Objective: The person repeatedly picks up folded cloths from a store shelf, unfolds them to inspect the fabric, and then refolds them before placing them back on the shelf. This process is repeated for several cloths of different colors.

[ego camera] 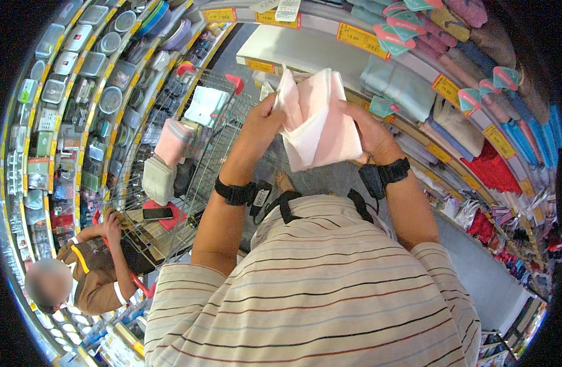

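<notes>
A folded pale pink towel (329,124) with a white layer is held up between my two hands, at the upper middle of the head view. My left hand (264,118) pinches its left edge, where a corner of the cloth is folded back. My right hand (372,130) grips the right edge, thumb on top. Both wrists wear black straps with small devices. Left of the towel stands a wire shopping cart (207,151) with folded cloths in it: a light blue one (206,106), a pink one (173,141) and a pale green-grey one (159,180).
Shelves of plastic containers (110,100) curve along the left. Another person (97,270) stands at the cart's red handle; a phone (157,214) lies at that end. Shelves with price tags and folded towels (460,126) run along the right. A white ledge (304,50) lies beyond my hands.
</notes>
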A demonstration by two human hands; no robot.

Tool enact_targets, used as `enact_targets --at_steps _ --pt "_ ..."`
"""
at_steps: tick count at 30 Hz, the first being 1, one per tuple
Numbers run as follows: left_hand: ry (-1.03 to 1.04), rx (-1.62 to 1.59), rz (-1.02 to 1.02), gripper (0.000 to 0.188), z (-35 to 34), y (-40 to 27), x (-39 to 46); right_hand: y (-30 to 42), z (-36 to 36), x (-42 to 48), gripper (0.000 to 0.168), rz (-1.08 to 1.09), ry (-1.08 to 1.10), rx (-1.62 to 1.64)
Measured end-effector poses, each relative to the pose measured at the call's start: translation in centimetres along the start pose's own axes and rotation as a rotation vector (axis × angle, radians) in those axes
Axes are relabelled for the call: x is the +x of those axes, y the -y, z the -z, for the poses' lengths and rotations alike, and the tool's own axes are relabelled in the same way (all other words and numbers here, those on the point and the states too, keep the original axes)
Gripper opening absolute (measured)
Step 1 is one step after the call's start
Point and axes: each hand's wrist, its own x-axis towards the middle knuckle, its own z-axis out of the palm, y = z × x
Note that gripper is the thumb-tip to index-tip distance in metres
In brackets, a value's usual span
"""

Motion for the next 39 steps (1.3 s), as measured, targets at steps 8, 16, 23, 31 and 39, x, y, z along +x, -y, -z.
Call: enact_targets --at_steps 8,16,23,31,39 --pt "0.104 0.190 -0.110 0.048 -2.0 0.7 0.1 -2.2 -0.8 1.5 0.041 0.251 -0.004 -0.469" --pt "-0.082 0.290 -0.100 0.045 -3.0 1.4 0.3 -3.1 0.3 2.6 0.038 0.284 -0.194 -0.658" --pt "-0.223 -0.127 0.120 0.028 4.7 1.0 -1.2 -0.1 2.0 -0.3 0.044 0.246 -0.228 -0.365" --pt "-0.364 -0.200 0.117 0.031 9.2 4.6 -2.0 0.3 1.9 -1.3 0.047 0.269 -0.272 -0.247" --pt "-0.440 -0.113 -0.231 0.023 8.0 4.8 -3.0 -1.2 4.2 -0.2 0.035 0.416 -0.157 -0.105"
